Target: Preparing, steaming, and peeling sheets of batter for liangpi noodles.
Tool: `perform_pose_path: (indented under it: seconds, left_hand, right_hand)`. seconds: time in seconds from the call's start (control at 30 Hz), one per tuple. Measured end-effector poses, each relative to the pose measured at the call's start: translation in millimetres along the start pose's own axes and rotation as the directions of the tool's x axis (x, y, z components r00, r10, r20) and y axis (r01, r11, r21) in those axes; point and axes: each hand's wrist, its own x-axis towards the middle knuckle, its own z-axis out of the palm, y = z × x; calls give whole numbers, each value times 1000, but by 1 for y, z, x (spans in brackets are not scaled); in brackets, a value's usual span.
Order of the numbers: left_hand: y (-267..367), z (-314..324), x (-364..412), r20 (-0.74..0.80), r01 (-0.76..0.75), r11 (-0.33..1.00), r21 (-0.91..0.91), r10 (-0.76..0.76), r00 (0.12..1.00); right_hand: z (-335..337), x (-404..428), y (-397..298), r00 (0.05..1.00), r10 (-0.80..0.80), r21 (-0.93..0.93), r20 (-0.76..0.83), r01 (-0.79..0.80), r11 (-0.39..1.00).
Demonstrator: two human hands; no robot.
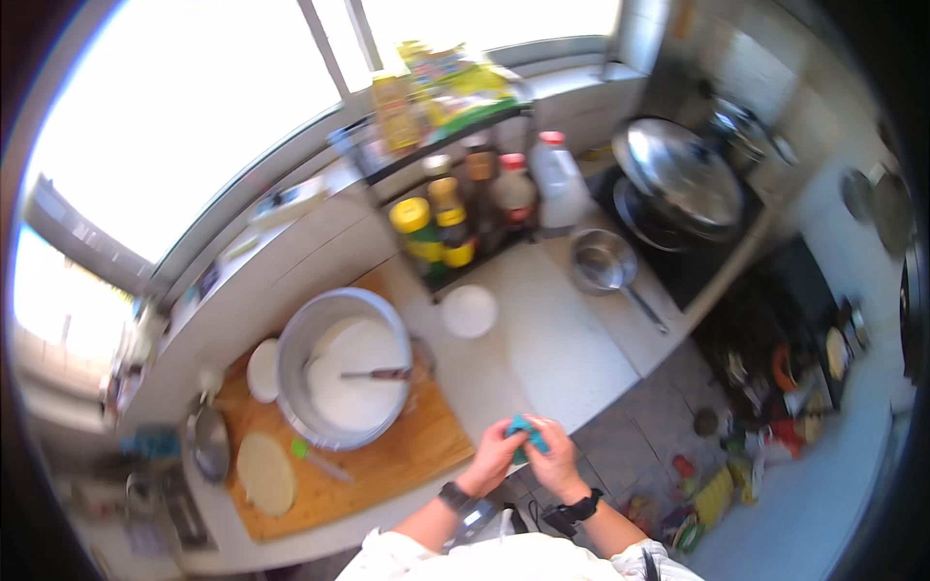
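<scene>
A crumpled teal cloth is held between my two hands above the front edge of the white counter. My left hand grips it from one side, and my right hand from the other. Both hands are nearly touching, with the fingers curled around the cloth. To their left, a large metal pot stands on a wooden cutting board. White material that looks like flour or dough fills its bottom. A utensil with a brown handle lies across the inside of the pot.
A pale flat oval piece and a green-tipped tool lie on the board. Behind the counter's middle are a white round dish and a rack of bottles. A small saucepan stands near the lidded wok on the stove.
</scene>
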Motion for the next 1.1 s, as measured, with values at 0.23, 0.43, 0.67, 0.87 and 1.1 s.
perform_pose_path:
  seconds: [0.23,0.43,0.67,0.87,1.1]
  left_hand:
    - [-22,1,18,-26,-141,875,463,173,985]
    - [48,-20,-45,-153,-104,677,729,309,939]
    - [57,-175,-166,-189,-143,757,638,334,923]
    - [124,-320,-283,-592,-224,869,442,469,655]
    - [210,-488,-296,-757,-333,901,280,420,500]
  right_hand:
    - [-18,-8,28,1000,2,-46,4,-1,999]
    - [3,34,41,982,-169,-211,89,184,960]
    - [4,77,120,992,-129,-475,-14,107,874]
    - [54,40,57,993,-101,-418,-64,65,906]
    - [150,-43,-79,986,-121,-444,-116,57,894]
